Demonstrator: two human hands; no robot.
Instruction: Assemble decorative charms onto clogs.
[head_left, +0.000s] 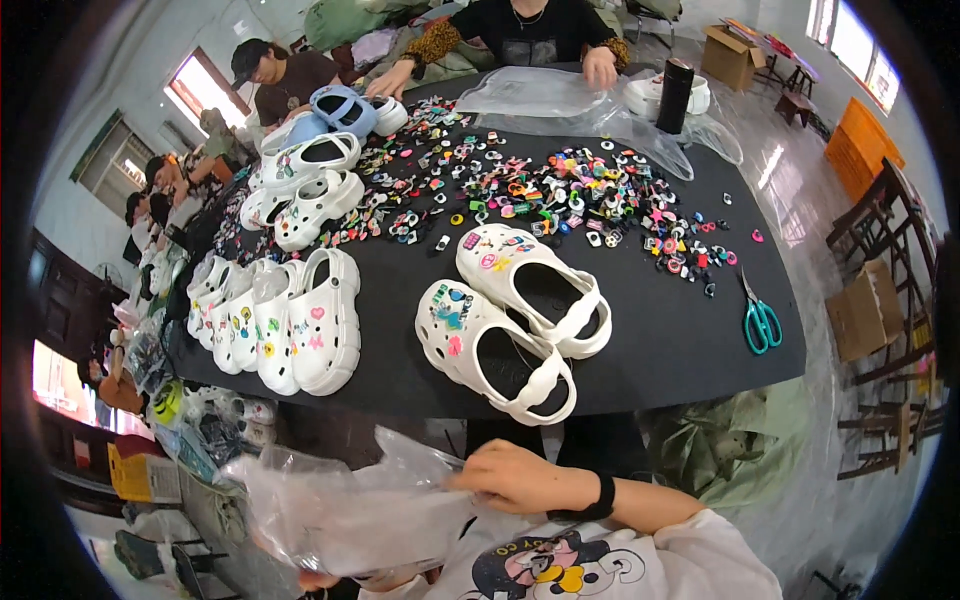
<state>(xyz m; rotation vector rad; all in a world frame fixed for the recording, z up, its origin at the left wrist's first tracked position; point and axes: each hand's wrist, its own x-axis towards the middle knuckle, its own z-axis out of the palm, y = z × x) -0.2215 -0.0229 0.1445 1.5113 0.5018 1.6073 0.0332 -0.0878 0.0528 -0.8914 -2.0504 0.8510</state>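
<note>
My right hand [515, 478] is closed on the edge of a clear plastic bag [350, 510], held in front of my body below the table edge. My left hand [316, 579] grips the bag's lower side, its fingers mostly hidden by the film. Just beyond, a pair of white clogs [445, 325] with colourful charms on the toes rests on the black table [660, 385], apart from both hands. To the left stands a row of white clogs [325, 325], also decorated, some with clear film in them.
Loose shoe charms [600, 190] are spread over the table's middle. Teal-handled scissors [761, 322] lie near the right edge. More clogs [320, 200] are stacked at left. Across the table, a person's hands [600, 68] are near clear bags [540, 95] and a black cylinder [675, 95].
</note>
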